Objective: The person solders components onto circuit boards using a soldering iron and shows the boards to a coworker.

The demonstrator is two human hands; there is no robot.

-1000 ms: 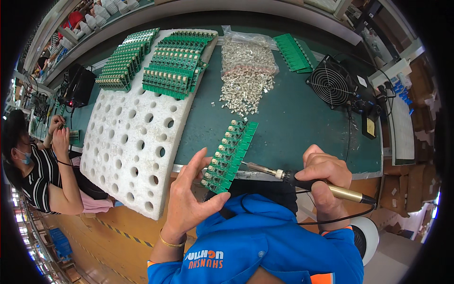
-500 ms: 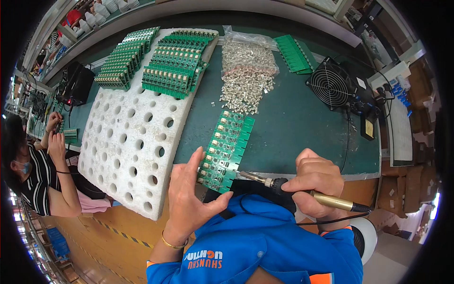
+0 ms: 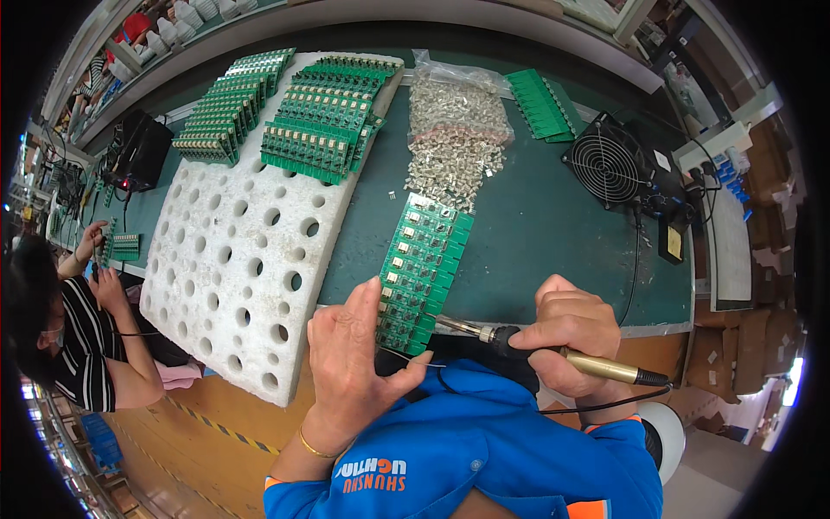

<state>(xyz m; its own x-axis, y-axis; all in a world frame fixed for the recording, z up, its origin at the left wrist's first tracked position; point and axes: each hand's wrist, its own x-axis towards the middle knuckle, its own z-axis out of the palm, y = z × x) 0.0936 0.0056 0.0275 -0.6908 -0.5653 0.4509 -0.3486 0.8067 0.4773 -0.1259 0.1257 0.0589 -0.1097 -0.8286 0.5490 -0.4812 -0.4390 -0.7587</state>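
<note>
My left hand grips a long green circuit board panel by its lower left edge; the panel carries a row of small white components and dark chips. A thin silvery wire juts out beside that thumb. My right hand is closed round a soldering iron with a brass-coloured handle and black cord, its tip at the panel's lower right edge. Just beyond the panel's top end, small metal-and-white parts spill from a clear plastic bag.
A white foam board with holes bears stacked populated panels. Bare green boards lie at the back. A black fan unit stands right on the green bench mat. At left, a co-worker handles boards beside a black box.
The panel has swung more upright and farther up the bench. My right hand and the iron have moved slightly left. A wire now shows at my left thumb. The co-worker's hands have lowered.
</note>
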